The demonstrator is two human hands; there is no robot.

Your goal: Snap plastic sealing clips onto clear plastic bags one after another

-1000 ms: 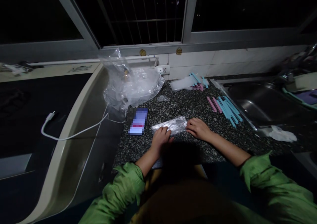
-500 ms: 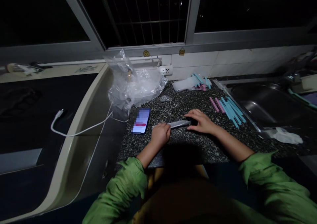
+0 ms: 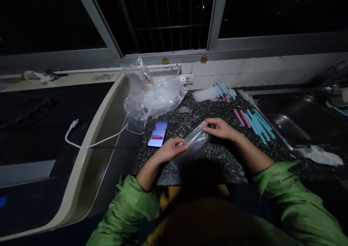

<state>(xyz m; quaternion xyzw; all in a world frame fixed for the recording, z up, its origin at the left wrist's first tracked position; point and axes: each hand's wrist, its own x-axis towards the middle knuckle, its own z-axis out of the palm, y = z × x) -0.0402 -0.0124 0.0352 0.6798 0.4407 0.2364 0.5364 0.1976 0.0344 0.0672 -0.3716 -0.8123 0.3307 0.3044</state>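
A clear plastic bag (image 3: 195, 140) is stretched at a slant between my two hands, above the speckled counter (image 3: 231, 162). My left hand (image 3: 172, 148) pinches its lower left part between thumb and fingers. At the upper right corner, my right hand (image 3: 219, 128) grips it the same way. I cannot make out anything inside the bag. Just left of my left hand lies a phone (image 3: 158, 133) with its screen lit. Right of my right hand are light blue strips (image 3: 259, 125) and pink strips (image 3: 241, 118), laid out in a loose group.
Behind the phone stands a large crumpled plastic bag (image 3: 160, 97). Flat clear packets (image 3: 208, 93) with more strips lie by the wall. A sink (image 3: 296, 111) is at the right, a crumpled white item (image 3: 324, 156) near its edge. A white cable (image 3: 94, 144) runs across the left side.
The bag, a narrow folded band flat near the counter before, is now spread wider and tilted up. My right hand has risen slightly; my left has turned to pinch it. The view has shifted a little.
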